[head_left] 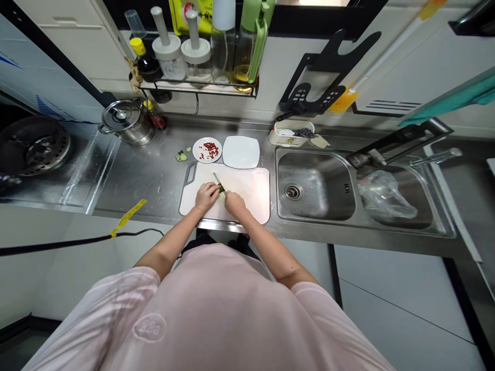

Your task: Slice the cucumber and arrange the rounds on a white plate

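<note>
Slicing seems in hand: left hand (208, 196) curled tight on the green vegetable (221, 189) on the cutting board (253, 190), right hand (234, 204) wrapped round the knife (216, 178), each cut likely calling for fingers tucked clear

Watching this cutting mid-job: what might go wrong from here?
The knife in the right hand is close to the fingers of the left hand on the green piece, so a slip might nick them. The chopping board lies near the counter's front edge; bits may fall. A knock to the board could jostle the round plate of red pieces just beyond it.
</note>
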### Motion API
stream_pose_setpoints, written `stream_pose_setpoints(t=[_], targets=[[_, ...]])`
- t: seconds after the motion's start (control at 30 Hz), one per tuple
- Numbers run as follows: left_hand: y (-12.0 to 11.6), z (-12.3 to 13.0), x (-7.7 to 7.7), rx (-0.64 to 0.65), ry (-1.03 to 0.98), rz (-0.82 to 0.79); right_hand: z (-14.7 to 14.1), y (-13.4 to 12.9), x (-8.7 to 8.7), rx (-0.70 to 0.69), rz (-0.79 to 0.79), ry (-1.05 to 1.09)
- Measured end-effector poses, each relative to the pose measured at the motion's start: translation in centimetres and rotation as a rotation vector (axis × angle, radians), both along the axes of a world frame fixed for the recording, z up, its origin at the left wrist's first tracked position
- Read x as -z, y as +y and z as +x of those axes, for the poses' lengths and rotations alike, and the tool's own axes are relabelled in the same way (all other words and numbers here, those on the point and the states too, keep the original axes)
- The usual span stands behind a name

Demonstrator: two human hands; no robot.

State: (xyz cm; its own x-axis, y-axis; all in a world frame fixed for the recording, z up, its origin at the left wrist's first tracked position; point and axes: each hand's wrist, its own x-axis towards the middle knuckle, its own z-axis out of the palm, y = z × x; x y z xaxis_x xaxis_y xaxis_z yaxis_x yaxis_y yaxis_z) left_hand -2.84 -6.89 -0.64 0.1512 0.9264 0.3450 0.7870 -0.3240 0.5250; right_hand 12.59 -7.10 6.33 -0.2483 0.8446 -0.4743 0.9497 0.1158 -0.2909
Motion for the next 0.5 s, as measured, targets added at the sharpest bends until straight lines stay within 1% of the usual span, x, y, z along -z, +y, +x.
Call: stream_pose_setpoints(t=[0.13,0.3,0.4,0.5], targets=[[0.0,-0.1,0.0,0.002,0.0,0.0,-0.3,0.3,0.1,0.018,-0.014,0.009],[0.0,-0.1,-0.1,0.008,0.005,0.006,-0.5,0.3,0.4,0.033,0.009,0.03],[0.0,-0.1,-0.2,0.007,0.008,0.014,-0.4,-0.2,0.5,0.042,0.009,0.021],[-0.1,0.0,-0.2,-0.001,0.008,0.007,0.2,-1.2,0.6,0.047,-0.007,-0.004]])
